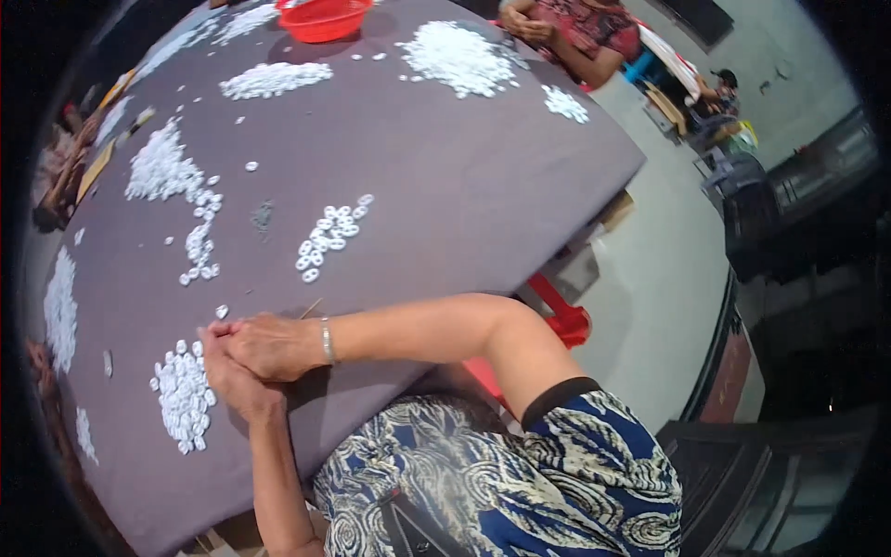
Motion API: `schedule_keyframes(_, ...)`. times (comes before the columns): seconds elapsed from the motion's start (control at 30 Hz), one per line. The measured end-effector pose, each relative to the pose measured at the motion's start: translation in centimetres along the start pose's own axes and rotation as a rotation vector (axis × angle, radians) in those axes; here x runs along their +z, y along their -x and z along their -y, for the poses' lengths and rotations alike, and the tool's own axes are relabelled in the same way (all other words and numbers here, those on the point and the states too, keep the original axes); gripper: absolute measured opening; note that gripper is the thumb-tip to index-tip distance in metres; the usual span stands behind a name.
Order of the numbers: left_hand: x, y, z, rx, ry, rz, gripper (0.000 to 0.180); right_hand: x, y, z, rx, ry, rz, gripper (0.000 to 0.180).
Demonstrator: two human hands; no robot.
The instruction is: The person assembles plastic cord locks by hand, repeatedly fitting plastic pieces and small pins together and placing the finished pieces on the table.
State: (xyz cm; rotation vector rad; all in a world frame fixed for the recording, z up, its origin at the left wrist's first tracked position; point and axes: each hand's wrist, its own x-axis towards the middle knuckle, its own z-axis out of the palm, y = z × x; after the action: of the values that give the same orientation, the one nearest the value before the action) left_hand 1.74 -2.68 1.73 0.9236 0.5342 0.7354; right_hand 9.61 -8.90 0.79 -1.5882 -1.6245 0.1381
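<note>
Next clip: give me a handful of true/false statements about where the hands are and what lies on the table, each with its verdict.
1. The right hand lies over the left hand, the two pressed together at the table's near edge. True.
2. A pile of small white rings lies just beside the left hand. True.
3. The table is covered with a bright yellow cloth. False: the cloth is dull grey-purple.
4. The red basket stands right next to the hands. False: it stands at the far side of the table.
5. The right wrist wears a silver bracelet. True.
</note>
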Motion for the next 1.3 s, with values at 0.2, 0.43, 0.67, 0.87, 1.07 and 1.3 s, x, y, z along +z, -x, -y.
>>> schedule_keyframes(0.2, 0.4, -1.4, 0.9, -0.025, 0.064, 0.05, 0.029, -0.9, 0.2, -0.8, 0.021, 0.048, -0.068, 0.018)
schedule_keyframes(0.43, -1.0, -1.6, 0.9, -0.03, 0.0, 0.042, 0.029, 0.1, 0.4, -0.5, 0.022, 0.082, -0.069, 0.015)
schedule_keyframes(0.67, 0.1, -0.6, 1.0, 0.001, -0.033, -0.016, 0.021, 0.6, 1.0, -0.9, -0.026, 0.062, -0.185, 0.015)
schedule_keyframes(0.87, -1.4, 1.2, -1.0, 0.196, -0.395, 0.124, 0.014, -0.6, 1.5, -1.0, -0.037, 0.229, -0.14, 0.017)
schedule_keyframes(1.07, -3.2, 1.9, -1.9, 0.109, -0.485, 0.12, 0.009, -0.4, 1.3, -0.1, 0.029, 0.156, -0.111, 0.013)
schedule_keyframes(1.3, -4.6, 2.0, -4.1, 0.051, -0.424, 0.164, 0.004, -0.2, 0.8, 1.0, 0.001, 0.066, -0.03, 0.02)
